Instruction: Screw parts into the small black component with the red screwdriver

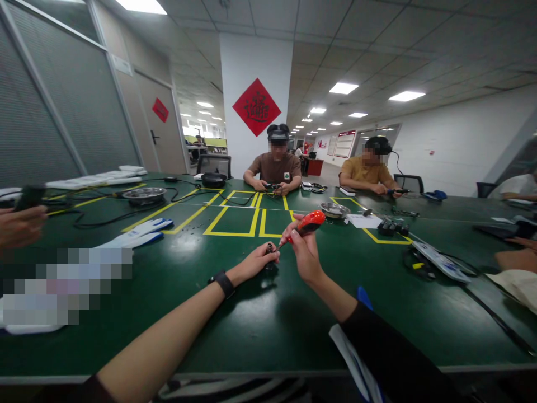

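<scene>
Past black sleeve [386, 336], clasping red-and-black screwdriver [311, 222] in right grip [307, 250], pointed toward small dark cylinder [269, 261], pinched upright in left grip [255, 263] over green desk [260, 341].

This is an office, but one part of it is used like a small workshop. For the office speak the ceiling [327, 22] of panels with flat lights [344, 88], the partition [71, 84] with blinds at the left, the door [145, 120] and, far behind, a reddish desk [313, 167] and low yellow-green dividers [216, 142]. The workshop side is seen on the large green counter [188, 330] — it bears yellow outlines [229, 234] and metal bowls [145, 198] — and in the red-handled screwdriver [312, 222] (the right hand [305, 249] holds it).
</scene>
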{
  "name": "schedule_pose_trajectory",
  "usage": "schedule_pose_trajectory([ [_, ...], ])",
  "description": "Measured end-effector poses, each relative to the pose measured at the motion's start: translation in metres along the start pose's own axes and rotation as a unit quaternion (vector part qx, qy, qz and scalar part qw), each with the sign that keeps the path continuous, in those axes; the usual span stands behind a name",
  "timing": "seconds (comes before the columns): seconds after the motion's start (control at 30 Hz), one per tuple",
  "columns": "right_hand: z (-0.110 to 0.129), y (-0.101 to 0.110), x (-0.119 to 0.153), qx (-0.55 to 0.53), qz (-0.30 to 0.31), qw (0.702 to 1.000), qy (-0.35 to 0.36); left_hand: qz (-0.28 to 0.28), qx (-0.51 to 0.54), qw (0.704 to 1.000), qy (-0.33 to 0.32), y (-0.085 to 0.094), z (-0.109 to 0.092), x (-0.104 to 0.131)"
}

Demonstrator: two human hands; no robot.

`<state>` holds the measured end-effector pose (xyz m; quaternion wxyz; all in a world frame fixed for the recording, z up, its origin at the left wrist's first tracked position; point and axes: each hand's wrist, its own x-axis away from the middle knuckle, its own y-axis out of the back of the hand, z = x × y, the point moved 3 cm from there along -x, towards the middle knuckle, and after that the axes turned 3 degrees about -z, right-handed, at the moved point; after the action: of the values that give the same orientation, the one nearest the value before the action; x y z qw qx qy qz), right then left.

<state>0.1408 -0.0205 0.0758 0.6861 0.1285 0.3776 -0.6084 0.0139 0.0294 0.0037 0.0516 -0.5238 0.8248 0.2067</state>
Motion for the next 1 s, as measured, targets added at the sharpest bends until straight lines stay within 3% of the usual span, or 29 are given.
schedule_pose_trajectory([
  [0.4,-0.0022,0.0002,-0.0007,-0.038,0.01,0.999,-0.022,0.034,-0.018,0.999,-0.033,0.0004,0.0014,-0.0005],
  [1.0,-0.0045,-0.0015,0.001,-0.066,0.028,0.997,-0.03,0.009,-0.018,1.0,-0.017,-0.0004,0.0045,-0.0017],
])
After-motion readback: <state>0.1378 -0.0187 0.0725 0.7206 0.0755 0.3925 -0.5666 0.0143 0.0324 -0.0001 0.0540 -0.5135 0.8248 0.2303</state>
